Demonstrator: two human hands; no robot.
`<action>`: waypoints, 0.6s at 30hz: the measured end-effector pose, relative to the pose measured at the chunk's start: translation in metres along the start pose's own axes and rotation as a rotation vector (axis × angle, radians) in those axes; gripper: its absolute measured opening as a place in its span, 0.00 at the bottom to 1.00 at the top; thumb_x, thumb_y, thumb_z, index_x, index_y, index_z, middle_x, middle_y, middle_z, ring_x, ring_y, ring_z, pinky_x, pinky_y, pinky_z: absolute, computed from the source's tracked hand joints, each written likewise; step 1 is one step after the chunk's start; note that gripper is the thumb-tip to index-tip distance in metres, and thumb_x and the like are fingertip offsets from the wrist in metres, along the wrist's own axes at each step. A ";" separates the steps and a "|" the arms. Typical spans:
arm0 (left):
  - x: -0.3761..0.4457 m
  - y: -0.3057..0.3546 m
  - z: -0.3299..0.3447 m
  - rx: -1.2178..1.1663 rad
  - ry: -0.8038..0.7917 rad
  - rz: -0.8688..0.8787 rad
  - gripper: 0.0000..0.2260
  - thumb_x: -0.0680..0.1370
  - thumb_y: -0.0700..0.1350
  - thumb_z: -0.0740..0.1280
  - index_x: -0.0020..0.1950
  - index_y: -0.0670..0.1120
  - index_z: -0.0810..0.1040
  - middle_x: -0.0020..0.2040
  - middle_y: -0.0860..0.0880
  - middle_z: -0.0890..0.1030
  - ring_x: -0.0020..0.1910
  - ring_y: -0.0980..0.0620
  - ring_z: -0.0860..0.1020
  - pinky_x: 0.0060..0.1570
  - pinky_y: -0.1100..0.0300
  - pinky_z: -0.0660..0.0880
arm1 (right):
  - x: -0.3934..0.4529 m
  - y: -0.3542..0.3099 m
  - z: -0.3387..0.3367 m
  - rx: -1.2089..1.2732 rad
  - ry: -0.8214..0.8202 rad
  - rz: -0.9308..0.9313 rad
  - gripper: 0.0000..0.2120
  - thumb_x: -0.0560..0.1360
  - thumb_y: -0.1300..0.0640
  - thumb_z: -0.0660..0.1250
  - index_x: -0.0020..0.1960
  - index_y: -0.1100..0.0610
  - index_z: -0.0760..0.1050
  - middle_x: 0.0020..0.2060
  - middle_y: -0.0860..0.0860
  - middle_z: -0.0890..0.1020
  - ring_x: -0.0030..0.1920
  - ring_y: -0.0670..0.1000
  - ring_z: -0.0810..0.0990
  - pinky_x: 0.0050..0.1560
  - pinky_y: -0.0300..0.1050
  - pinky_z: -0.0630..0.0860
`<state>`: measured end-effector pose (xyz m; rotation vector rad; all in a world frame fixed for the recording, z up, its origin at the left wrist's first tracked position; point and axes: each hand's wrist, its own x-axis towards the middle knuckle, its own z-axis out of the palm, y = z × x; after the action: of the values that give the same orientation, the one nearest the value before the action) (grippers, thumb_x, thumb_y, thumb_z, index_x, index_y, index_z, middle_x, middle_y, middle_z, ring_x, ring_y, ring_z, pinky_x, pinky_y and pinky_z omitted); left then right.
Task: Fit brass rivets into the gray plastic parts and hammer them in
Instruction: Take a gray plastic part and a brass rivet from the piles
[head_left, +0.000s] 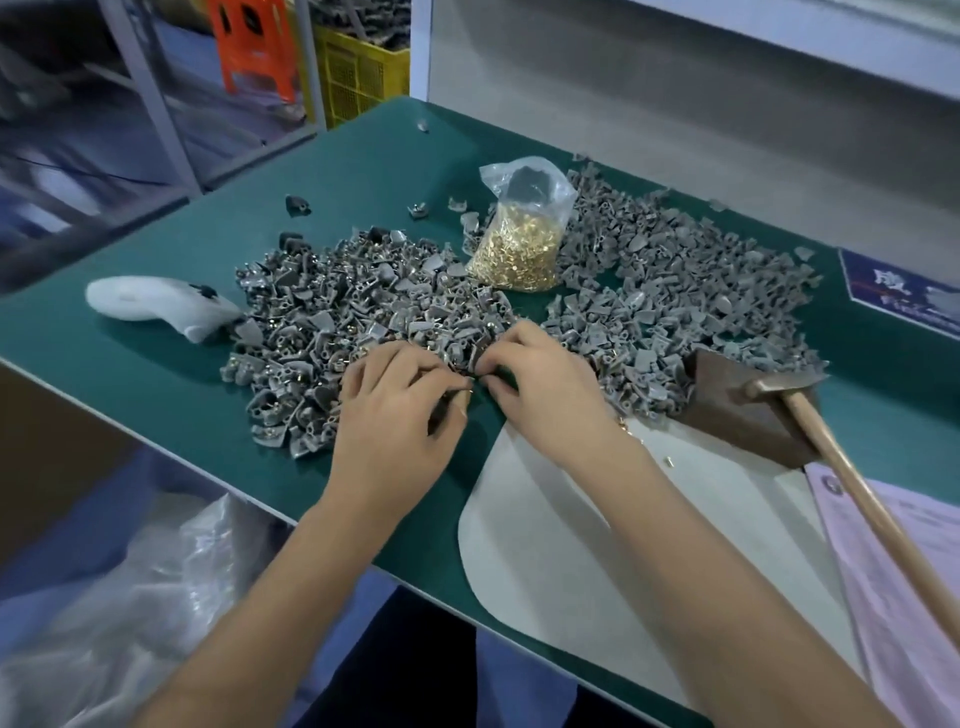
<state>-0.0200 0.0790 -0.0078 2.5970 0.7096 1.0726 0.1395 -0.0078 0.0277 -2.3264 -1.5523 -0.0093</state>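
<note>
We are seeing both forearms bare to the elbow, no sleeves or gloves showing; a thin gold chain bracelet (626, 432) is circling the wrist just behind the right hand (545, 387).

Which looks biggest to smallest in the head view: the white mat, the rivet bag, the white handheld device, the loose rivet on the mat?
1. white mat
2. and 3. rivet bag and white handheld device: similar, and the bag lies farther away, so unranked
4. loose rivet
</note>
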 end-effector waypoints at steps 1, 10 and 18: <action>0.000 0.000 0.000 0.003 -0.001 0.008 0.06 0.78 0.47 0.70 0.49 0.49 0.85 0.51 0.52 0.81 0.59 0.46 0.75 0.58 0.52 0.66 | 0.000 0.002 0.001 0.023 0.016 0.001 0.05 0.78 0.54 0.70 0.53 0.48 0.79 0.53 0.46 0.75 0.50 0.50 0.78 0.48 0.51 0.77; 0.001 0.002 0.001 0.064 -0.032 -0.005 0.03 0.77 0.46 0.72 0.49 0.49 0.85 0.50 0.52 0.81 0.60 0.46 0.75 0.60 0.51 0.65 | 0.002 0.003 -0.002 0.026 0.015 0.011 0.16 0.79 0.53 0.69 0.65 0.44 0.75 0.55 0.44 0.79 0.55 0.50 0.79 0.51 0.49 0.78; 0.000 0.002 0.000 0.039 -0.018 0.013 0.05 0.78 0.47 0.69 0.49 0.50 0.85 0.51 0.53 0.80 0.60 0.47 0.75 0.62 0.53 0.63 | 0.005 0.008 -0.003 0.133 -0.027 0.058 0.11 0.77 0.55 0.72 0.54 0.49 0.72 0.48 0.45 0.77 0.46 0.50 0.76 0.47 0.48 0.74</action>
<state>-0.0195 0.0771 -0.0072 2.6438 0.7172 1.0477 0.1494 -0.0071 0.0296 -2.2745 -1.4511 0.1366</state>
